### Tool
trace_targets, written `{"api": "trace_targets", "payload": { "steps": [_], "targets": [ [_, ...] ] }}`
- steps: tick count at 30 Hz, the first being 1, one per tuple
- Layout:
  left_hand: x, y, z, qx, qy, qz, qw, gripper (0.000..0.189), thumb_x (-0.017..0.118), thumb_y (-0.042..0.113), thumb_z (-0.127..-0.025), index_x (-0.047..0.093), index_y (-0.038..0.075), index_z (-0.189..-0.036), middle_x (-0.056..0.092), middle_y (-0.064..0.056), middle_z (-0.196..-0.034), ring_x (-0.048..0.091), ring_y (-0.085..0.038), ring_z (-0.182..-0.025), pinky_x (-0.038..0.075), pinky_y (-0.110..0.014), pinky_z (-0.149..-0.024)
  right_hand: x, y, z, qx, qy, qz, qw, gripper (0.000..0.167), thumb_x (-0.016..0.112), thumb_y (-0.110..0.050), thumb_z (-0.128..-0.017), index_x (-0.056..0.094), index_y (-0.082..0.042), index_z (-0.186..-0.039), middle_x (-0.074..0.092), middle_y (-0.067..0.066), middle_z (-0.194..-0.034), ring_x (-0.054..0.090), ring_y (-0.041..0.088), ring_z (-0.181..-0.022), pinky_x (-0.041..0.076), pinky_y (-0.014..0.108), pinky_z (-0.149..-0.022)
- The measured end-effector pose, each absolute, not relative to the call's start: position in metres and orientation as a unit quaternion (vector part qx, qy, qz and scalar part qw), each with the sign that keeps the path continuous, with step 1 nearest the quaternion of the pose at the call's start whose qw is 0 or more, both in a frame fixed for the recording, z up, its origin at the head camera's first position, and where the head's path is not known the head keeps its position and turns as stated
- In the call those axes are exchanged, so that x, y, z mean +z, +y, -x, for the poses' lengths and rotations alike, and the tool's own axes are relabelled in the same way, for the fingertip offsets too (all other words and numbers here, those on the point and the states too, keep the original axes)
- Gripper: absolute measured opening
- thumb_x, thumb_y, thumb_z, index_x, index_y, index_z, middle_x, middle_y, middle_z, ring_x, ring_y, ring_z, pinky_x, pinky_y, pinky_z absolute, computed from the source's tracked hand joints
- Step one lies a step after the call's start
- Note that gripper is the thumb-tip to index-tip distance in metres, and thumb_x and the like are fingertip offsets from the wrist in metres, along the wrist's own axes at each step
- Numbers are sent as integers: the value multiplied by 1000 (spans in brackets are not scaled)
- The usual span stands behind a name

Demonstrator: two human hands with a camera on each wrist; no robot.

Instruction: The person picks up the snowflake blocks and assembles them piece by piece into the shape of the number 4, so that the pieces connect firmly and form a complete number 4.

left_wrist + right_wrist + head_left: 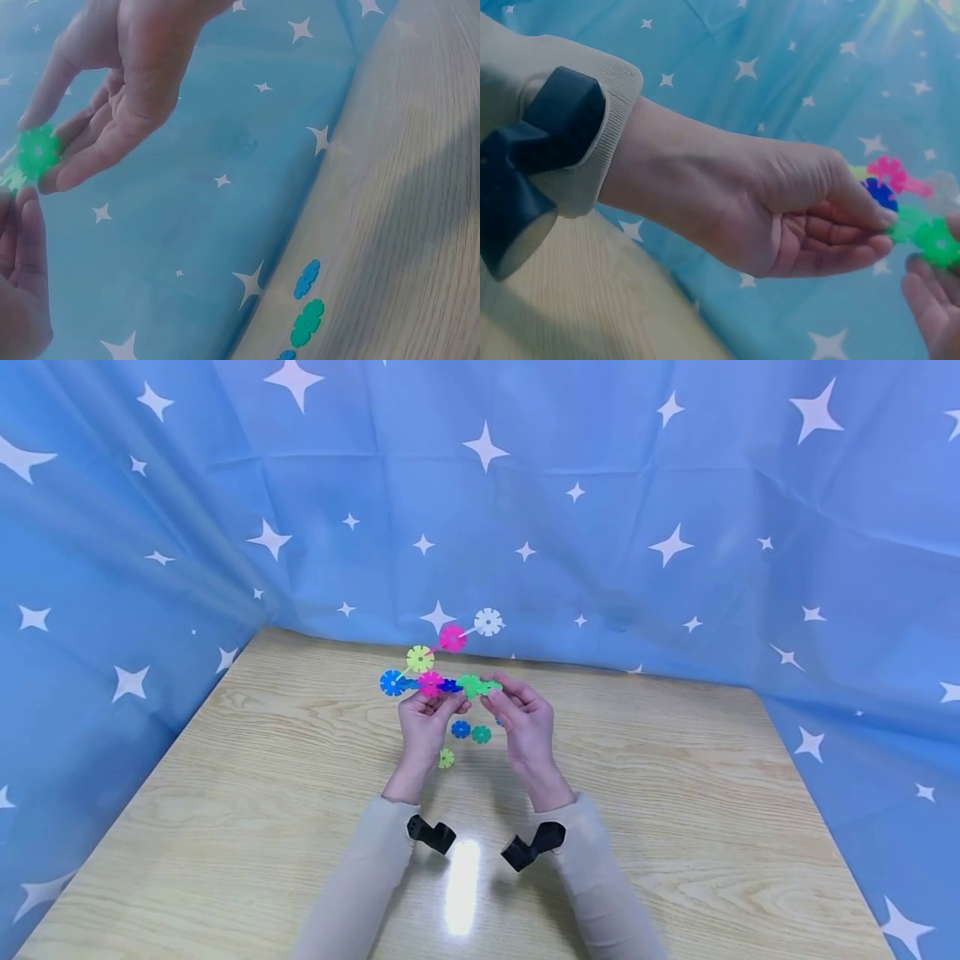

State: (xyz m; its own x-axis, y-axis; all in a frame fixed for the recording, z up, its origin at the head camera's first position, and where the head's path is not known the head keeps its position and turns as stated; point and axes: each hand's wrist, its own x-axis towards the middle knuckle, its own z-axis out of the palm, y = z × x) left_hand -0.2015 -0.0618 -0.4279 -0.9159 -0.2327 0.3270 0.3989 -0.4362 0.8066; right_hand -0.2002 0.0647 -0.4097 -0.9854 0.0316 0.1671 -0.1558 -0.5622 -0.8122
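A bent chain of notched plastic building discs is held up above the table in the head view. It runs from a white disc [488,622] through a pink disc [453,638] and a yellow-green disc [420,658] to a blue disc [392,682], then right to a green disc [470,685]. My left hand [423,727] pinches the chain between thumb and fingers, close to the dark blue disc [880,194]. At its right end, my right hand [532,727] pinches a bright green disc [37,152]. Fingertips cover part of the joints.
Below my hands, a blue disc [461,729], a green disc [482,735] and a yellow-green disc [446,758] lie loose on the wooden table [225,793]. Behind it hangs a blue star-patterned curtain [615,543]. Each wrist carries a black camera [431,834].
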Motion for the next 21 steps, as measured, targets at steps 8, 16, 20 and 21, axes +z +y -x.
{"api": "trace_targets", "payload": {
  "steps": [8, 16, 20, 21],
  "targets": [
    [-428, -59, 203, -838, -506, 85, 186, 28, 61, -15, -81, 66, 11, -74, 67, 1, -67, 66, -9, -59, 57, -24, -63, -410, 66, 199, 877, -471, -66, 65, 22, 57, 14, -84, 69, 1, -98, 71, 8, -91, 67, 14, -79, 56, 32, -79],
    [-428, -55, 201, -839, -503, 66, 197, 15, 63, -13, -81, 65, -1, -72, 66, 0, -64, 66, -12, -58, 57, -25, -62, -411, 60, 196, 886, -453, -56, 79, 21, 58, 12, -85, 69, -1, -98, 70, 8, -92, 68, 15, -82, 53, 35, -82],
    [-427, -57, 202, -830, -514, 75, 203, 11, 64, -11, -81, 64, -5, -72, 66, 1, -64, 66, -12, -58, 57, -25, -62, -411, 60, 197, 879, -466, -65, 82, 21, 58, 12, -85, 69, -2, -97, 71, 5, -91, 68, 14, -82, 55, 31, -80],
    [-426, -58, 202, -830, -514, 77, 202, 12, 64, -11, -81, 65, -3, -72, 67, 1, -65, 66, -12, -59, 57, -25, -63, -411, 60, 197, 873, -476, -69, 81, 22, 58, 11, -86, 69, -5, -96, 71, 4, -91, 68, 13, -82, 55, 30, -80]
  ]
}}
